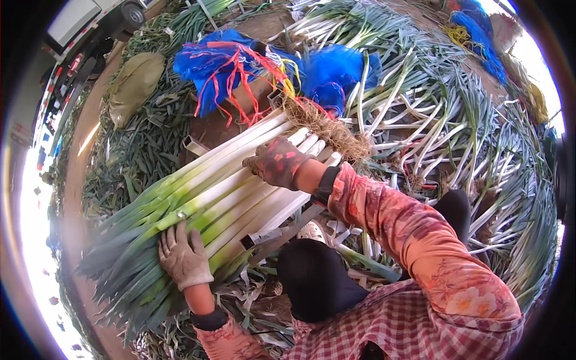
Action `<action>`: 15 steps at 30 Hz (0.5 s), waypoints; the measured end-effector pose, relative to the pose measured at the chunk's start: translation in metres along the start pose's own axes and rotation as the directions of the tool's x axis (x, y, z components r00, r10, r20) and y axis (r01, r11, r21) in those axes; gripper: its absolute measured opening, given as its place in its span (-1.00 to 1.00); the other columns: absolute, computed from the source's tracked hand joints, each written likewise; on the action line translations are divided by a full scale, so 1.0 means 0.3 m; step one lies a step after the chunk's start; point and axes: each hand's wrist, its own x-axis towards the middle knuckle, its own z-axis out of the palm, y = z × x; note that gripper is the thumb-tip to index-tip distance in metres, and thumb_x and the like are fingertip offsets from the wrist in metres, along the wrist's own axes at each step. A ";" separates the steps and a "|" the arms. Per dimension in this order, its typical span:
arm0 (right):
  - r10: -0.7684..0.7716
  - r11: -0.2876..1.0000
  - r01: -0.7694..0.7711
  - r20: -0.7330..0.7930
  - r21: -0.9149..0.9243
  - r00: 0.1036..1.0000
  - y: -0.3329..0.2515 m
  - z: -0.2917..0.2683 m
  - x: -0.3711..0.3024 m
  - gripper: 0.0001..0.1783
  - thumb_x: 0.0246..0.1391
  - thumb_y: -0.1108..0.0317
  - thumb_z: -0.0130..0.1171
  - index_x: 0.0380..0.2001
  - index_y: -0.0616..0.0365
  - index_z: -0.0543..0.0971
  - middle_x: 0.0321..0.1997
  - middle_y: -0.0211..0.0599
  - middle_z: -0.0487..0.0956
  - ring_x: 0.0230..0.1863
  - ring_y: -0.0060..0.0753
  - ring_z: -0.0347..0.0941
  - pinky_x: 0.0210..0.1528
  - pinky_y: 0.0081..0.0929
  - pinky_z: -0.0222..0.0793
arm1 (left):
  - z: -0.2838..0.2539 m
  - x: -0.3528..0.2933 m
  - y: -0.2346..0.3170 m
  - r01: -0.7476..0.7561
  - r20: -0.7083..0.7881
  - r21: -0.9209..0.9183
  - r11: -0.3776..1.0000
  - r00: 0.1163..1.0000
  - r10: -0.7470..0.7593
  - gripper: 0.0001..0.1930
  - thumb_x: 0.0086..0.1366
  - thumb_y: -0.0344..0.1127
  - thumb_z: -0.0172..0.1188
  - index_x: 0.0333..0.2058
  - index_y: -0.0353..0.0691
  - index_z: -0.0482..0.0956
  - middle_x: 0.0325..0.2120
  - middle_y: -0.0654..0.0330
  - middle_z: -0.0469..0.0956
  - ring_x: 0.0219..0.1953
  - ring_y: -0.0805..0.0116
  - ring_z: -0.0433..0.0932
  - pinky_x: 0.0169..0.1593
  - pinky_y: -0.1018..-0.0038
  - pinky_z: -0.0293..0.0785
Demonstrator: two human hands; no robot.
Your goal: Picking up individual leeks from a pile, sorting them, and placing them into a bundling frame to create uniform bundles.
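A thick bundle of leeks lies slantwise before me, with its brown roots at the upper right and its green leaves at the lower left. My left hand, in a pale dusty glove, rests open on the leaves, fingers stretched out. Across the white stalks near the roots lies my right hand, in a dark glove with pink spots. Its fingers are curled closed on a leek stalk, though the fingertips are partly hidden. Square metal tube ends show at the bundle's sides, and the stalks seem to rest on this frame.
Loose leeks cover the ground to the right and far side. Beyond the bundle are blue mesh bags and red and yellow ties. A tan sack lies far left, near a parked truck. My knee is close below the bundle.
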 end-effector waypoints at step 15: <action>-0.043 0.999 0.047 -0.180 0.014 0.983 0.006 0.038 -0.060 -0.74 0.01 0.27 0.11 -0.21 0.05 0.59 -0.32 -0.29 0.59 -0.23 -0.17 0.49 -0.13 -0.20 0.32 | 0.013 0.070 -0.029 -0.039 0.024 0.057 0.998 0.999 0.038 -0.65 0.30 -0.03 -0.03 -0.03 0.00 0.50 -0.07 0.17 0.49 0.07 0.20 0.38 0.24 0.15 0.11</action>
